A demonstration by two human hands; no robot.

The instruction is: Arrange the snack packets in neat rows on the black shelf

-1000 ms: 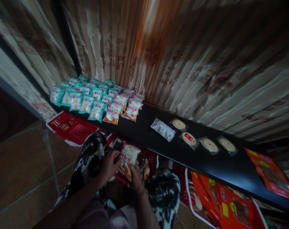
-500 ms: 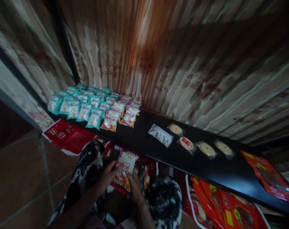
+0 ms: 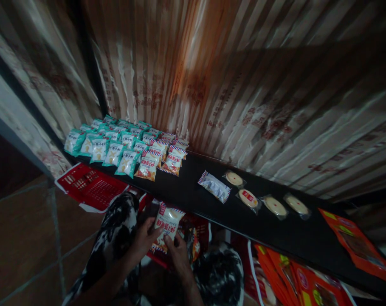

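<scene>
My left hand (image 3: 147, 236) grips the left side of a white and orange snack bag (image 3: 167, 226) with striped ends. The lower right edge of the same bag is pinched in my right hand (image 3: 177, 250). Both hold it over a red basket (image 3: 206, 231) between my knees, where darker packets show. Matching snack bags (image 3: 147, 165) stand on the black shelf (image 3: 183, 187) just beyond, beside rows of teal and white snack bags (image 3: 127, 162). A silvery bag (image 3: 214, 186) with striped ends lies farther right on the shelf.
Several round wrapped pastries (image 3: 249, 199) and an orange packet (image 3: 355, 242) lie along the shelf's right part. Below, a red basket (image 3: 94, 187) is at left, and orange packets (image 3: 288, 272) fill another at right. A pleated curtain (image 3: 212, 85) hangs behind.
The snack bag in my hands has tipped more upright and shifted slightly right. The whole view has moved a little, and the items on the shelf keep their places.
</scene>
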